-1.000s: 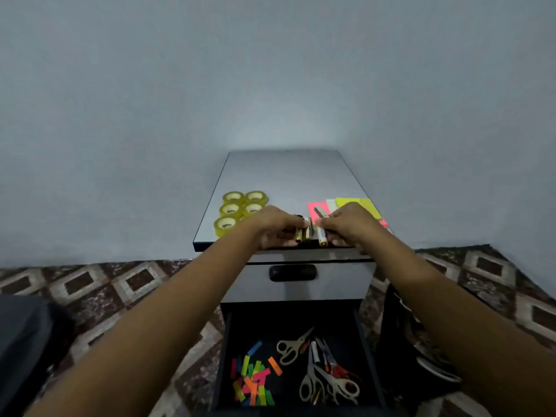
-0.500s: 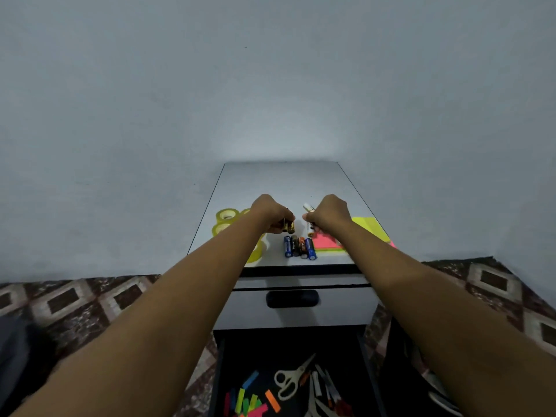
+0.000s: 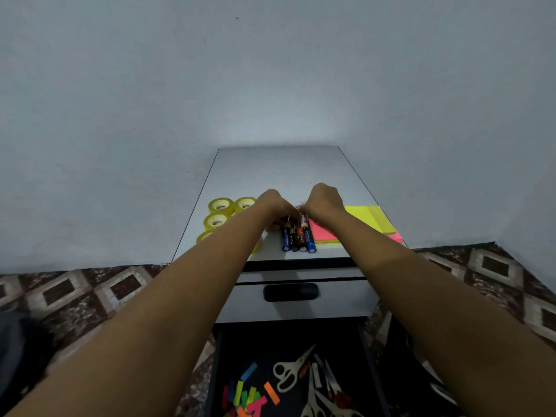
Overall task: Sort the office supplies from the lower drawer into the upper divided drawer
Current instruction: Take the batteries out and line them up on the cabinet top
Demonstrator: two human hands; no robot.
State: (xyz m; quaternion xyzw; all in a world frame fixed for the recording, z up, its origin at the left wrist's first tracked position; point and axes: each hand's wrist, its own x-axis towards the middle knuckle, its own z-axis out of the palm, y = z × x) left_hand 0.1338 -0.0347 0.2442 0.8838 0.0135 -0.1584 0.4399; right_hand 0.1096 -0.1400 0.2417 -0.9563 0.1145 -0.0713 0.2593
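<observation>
Tape rolls (image 3: 221,205): yellow, 4 seen, grouped at L side of the desk (image 3: 279,170); the nearest one was partly hidden by a forearm.

Left hand (image 3: 275,203): held knuckles-up, fingers curled down at the far ends of the batteries (image 3: 298,236). Whether anything was gripped could not be told.

Batteries: 4 seen, laid side by side at centre, near the desk's front edge. Order L to R: blue, black, orange/white, blue.

Right hand (image 3: 323,201): held just beside the left hand, fingers likewise curled over the far end of the battery row. Grip could not be told.

Pink pad (image 3: 322,233): laid flat just R of the batteries, partly covered by the right forearm.

Yellow pad (image 3: 373,218): laid flat near the desk's R edge.

Upper drawer (image 3: 301,308): under the desk top, found closed, w/ dark handle (image 3: 291,292).

Lower drawer (image 3: 288,338): found pulled open, dark inside. Coloured tabs (image 3: 249,395) were heaped at L; scissors (image 3: 296,364), several prs, were laid at centre and R.
</observation>
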